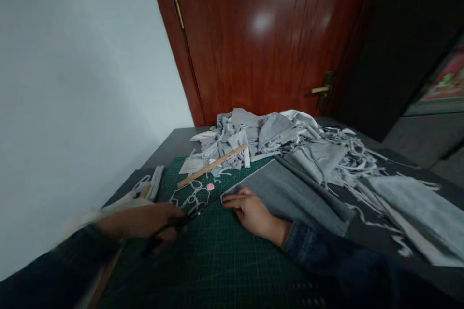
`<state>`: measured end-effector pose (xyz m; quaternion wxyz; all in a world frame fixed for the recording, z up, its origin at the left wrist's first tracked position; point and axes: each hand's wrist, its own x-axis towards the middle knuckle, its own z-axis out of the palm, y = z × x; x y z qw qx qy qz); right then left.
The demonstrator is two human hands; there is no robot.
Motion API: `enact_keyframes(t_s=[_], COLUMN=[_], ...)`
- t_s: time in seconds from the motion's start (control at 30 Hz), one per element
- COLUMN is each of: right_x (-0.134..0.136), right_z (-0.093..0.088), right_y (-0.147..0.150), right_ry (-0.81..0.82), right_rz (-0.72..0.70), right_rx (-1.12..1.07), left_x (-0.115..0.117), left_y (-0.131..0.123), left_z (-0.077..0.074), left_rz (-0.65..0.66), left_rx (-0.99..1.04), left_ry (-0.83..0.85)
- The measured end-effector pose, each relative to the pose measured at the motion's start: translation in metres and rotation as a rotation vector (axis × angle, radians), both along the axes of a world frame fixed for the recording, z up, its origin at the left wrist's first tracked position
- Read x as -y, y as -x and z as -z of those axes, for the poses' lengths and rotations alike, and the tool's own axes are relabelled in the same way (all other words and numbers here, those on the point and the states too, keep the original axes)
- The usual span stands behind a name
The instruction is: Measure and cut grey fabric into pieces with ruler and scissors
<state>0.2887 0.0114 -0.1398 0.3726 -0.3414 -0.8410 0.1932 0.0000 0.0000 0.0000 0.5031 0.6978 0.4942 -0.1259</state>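
Note:
My left hand (145, 222) is smeared by motion and closed around the dark handles of a pair of scissors (174, 226), whose blades point toward the edge of a folded grey cloth (290, 193). My right hand (253, 212), in a blue denim sleeve, lies flat with its fingers stretched out on the near left corner of that cloth. Cloth and hands rest on a green gridded cutting mat (217, 260). The scissor tips are just left of my right fingertips.
A wooden ruler (212, 166) and a pink piece of chalk (210, 187) lie on the mat's far side. Behind them is a heap of grey scraps (268, 135), with cut strips and panels (409, 207) to the right. A red-brown door (264, 34) and white wall (72, 82) stand close.

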Motion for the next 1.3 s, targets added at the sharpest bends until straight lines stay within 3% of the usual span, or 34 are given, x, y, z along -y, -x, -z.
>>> enact_keyframes(t_s=[0.2,0.57,0.9,1.1,1.3], right_x=[0.004,0.001,0.000,-0.001,-0.001], right_z=[-0.004,-0.002,0.002,0.002,0.002], right_y=[0.002,0.001,0.001,0.002,0.003], right_ry=[0.029,0.030,0.039,0.044,0.046], right_rz=[-0.012,-0.044,-0.064,-0.054,-0.041], right_rx=[0.054,0.043,0.006,0.008,0.016], left_x=[0.015,0.016,0.015,0.016,0.013], left_y=[-0.003,-0.012,-0.006,-0.006,-0.003], left_z=[-0.007,-0.006,0.001,0.001,0.007], left_rz=[-0.042,-0.026,-0.074,-0.039,-0.130], left_rx=[-0.071,-0.118,-0.023,0.004,0.003], left_ry=[-0.011,-0.064,0.031,0.023,0.116])
